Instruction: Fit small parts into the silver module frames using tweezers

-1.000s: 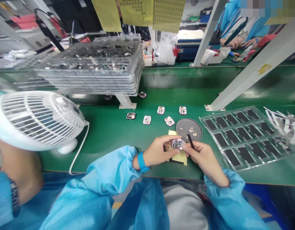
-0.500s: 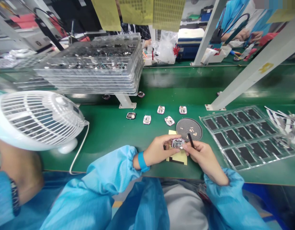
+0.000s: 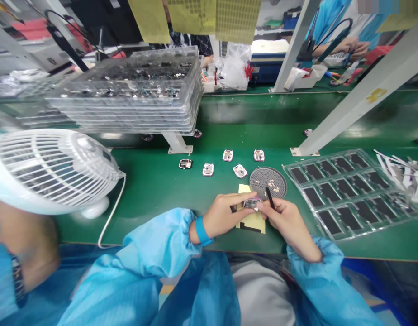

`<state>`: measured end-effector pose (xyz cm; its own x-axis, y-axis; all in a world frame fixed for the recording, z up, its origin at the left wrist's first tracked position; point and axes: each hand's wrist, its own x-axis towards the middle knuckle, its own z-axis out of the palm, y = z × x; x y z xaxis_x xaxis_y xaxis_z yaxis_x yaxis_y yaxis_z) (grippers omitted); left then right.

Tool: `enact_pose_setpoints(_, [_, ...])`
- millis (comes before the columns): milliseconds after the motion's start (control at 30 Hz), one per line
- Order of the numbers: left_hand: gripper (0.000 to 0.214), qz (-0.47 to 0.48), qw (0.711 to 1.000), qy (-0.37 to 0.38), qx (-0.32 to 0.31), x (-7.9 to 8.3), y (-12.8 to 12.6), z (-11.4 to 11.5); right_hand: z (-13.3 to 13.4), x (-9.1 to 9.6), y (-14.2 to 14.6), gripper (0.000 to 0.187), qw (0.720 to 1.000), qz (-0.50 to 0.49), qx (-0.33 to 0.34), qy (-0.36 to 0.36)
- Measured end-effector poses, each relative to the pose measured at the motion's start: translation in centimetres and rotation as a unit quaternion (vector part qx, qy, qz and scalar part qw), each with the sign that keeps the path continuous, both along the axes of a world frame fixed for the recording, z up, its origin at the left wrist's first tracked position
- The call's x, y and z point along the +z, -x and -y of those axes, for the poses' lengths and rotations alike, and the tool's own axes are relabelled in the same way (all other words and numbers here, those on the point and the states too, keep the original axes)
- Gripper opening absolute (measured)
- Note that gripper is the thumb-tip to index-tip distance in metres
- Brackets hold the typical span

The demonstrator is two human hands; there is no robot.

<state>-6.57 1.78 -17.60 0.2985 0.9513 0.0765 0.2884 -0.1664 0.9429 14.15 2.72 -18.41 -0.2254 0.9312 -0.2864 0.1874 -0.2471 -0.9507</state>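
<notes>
Between the thumb and fingers of my left hand [image 3: 224, 210], which wears a blue wrist strap [image 3: 202, 230], is a small watch case [image 3: 251, 203] with a purple edge and silvery insides. It is tilted so that its side shows. My right hand [image 3: 284, 216] grips a thin black stick-like tool [image 3: 270, 198] pointing up and away, and its thumb and fingertips touch the right end of the case. Below the case lies a yellow paper [image 3: 255, 222] with black strips on it. Just beyond is a round grey perforated dish [image 3: 258, 175] holding several tiny pale pieces.
Several similar cases [image 3: 208, 170] lie on the green bench. To the right sits a clear tray [image 3: 317, 209] of black rectangular pieces. A white fan [image 3: 56, 170] stands left, below stacked clear trays [image 3: 127, 108]. A slanted white post [image 3: 344, 104] rises at right. Co-workers' hands [image 3: 354, 47] show behind.
The held case has tipped so more of its purple edge shows and less of its inside. Cases on the rear strip have shifted slightly left. Both hands stay almost in place.
</notes>
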Motion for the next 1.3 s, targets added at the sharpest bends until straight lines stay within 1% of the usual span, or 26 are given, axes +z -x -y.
enact_pose_setpoints(167, [0.043,-0.004,1.0,0.013,0.016,0.2,-0.1,0.0,0.2,-0.1,0.3,0.043,1.0,0.004,-0.019,-0.009])
enact_pose_setpoints(267, [0.044,0.021,0.997,0.061,0.039,0.3,-0.2,0.0,0.3,-0.4,0.6,0.041,0.998,0.022,-0.047,-0.037])
enact_pose_setpoints(333, [0.046,0.073,0.99,0.112,0.046,0.1,-0.4,-0.1,0.3,-0.7,0.7,0.039,0.996,0.023,-0.067,-0.062])
enact_pose_setpoints(400, [0.05,0.141,0.977,0.158,0.034,-0.2,-0.5,-0.1,0.3,-1.0,0.9,0.039,0.995,-0.002,-0.068,-0.075])
enact_pose_setpoints(467, [0.053,0.197,0.961,0.193,0.015,-0.5,-0.6,-0.2,0.4,-1.3,1.1,0.04,0.995,-0.032,-0.063,-0.073])
enact_pose_setpoints(567, [0.053,0.243,0.944,0.222,0.0,-0.7,-0.7,-0.2,0.6,-1.5,1.6,0.04,0.993,-0.051,-0.082,-0.064])
enact_pose_setpoints(633, [0.048,0.261,0.941,0.214,-0.004,-0.6,-0.7,-0.2,0.7,-1.4,1.9,0.043,0.993,-0.061,-0.088,-0.053])
enact_pose_setpoints(733, [0.036,0.259,0.953,0.159,-0.008,-0.4,-0.8,-0.2,0.7,-1.1,2.2,0.042,0.996,-0.058,-0.054,-0.038])
enact_pose_setpoints(800, [0.033,0.223,0.968,0.115,0.001,-0.3,-0.8,-0.1,0.7,-0.9,2.2,0.037,0.998,-0.025,-0.036,-0.049])
enact_pose_setpoints(900, [0.034,0.119,0.991,0.068,0.011,0.0,-0.7,0.0,0.6,-0.8,2.1,0.035,0.994,0.031,-0.05,-0.087])
enact_pose_setpoints(1000, [0.029,0.053,0.997,0.057,0.008,0.5,-0.7,0.2,0.8,-0.8,2.1,0.035,0.991,0.046,-0.068,-0.108])
enact_pose_setpoints(1133, [0.024,0.029,0.997,0.05,0.047,1.1,-1.0,0.8,1.3,-0.7,2.4,0.031,0.991,0.014,-0.071,-0.111])
enact_pose_setpoints(1300, [0.021,0.013,0.997,0.022,0.074,1.0,-1.2,1.4,1.7,-0.9,2.6,0.031,0.99,-0.003,-0.075,-0.116])
